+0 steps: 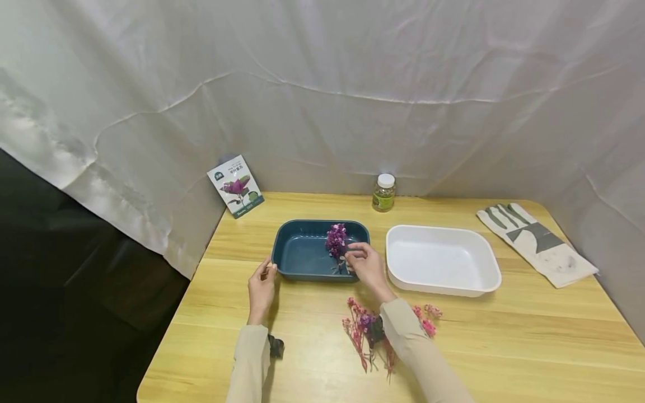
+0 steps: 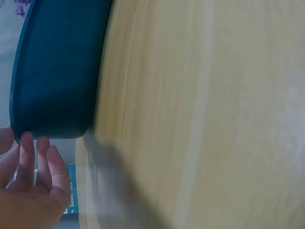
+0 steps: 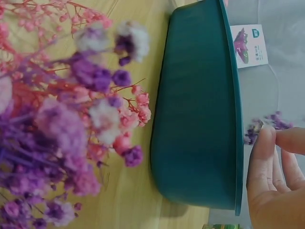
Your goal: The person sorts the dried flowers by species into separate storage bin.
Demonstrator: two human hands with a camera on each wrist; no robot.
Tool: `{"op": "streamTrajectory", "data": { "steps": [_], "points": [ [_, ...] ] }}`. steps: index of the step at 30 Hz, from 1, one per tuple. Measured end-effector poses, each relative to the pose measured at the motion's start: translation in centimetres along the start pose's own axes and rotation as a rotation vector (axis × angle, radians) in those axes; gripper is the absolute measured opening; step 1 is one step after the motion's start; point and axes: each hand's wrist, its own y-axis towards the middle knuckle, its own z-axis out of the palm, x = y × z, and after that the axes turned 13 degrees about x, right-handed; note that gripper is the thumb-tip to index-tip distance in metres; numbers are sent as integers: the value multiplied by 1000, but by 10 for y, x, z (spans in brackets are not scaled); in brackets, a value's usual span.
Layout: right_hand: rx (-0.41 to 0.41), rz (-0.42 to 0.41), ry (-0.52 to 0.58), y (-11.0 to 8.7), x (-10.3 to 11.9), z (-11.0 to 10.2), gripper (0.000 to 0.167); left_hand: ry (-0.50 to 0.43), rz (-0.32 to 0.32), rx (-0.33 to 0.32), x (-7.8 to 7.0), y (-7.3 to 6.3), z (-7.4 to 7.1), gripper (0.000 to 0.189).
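A dark teal tray [image 1: 302, 276] stands on the wooden table. My left hand [image 1: 261, 291] holds it at the near left corner; in the left wrist view, the thumb is by the rim and the fingertips [image 2: 27, 138] touch the end wall. Over the tray's right part, my right hand [image 1: 365, 264] pinches the stems of a small bunch of purple dried flowers [image 1: 336, 239] between thumb and fingers. The flower heads point away from me. On the table below lie pink and purple dried flowers [image 1: 360, 324], partly hidden by my right forearm.
To the right stands a white tray [image 1: 443, 260], with grey-and-white gloves [image 1: 536, 240] beyond it. A lidded jar [image 1: 384, 193] is at the back. A card with a plant picture [image 1: 235, 186] leans at the back left. A small black object [image 1: 276, 347] is beside my left sleeve.
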Motion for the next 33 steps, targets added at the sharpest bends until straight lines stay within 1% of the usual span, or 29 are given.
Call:
{"op": "streamTrajectory", "data": {
  "steps": [4,11,18,24,31,33],
  "points": [
    [6,3,-5,-2,-1,-1,28,1,-2,3,0,0,-1,36],
    [13,12,17,-7,-5,-3,29,-9,3,5,1,0,-1,36],
    [20,2,29,-17,-4,-6,30,-14,3,8,-1,0,-1,36],
    [44,22,77,-38,-4,-6,32,-10,-4,8,0,1,-1,36],
    [38,94,57,-69,-11,-12,35,4,-3,4,-1,4,-1,34],
    [40,101,50,-80,-12,-15,36,3,-2,5,-1,4,-1,34]
  ]
}}
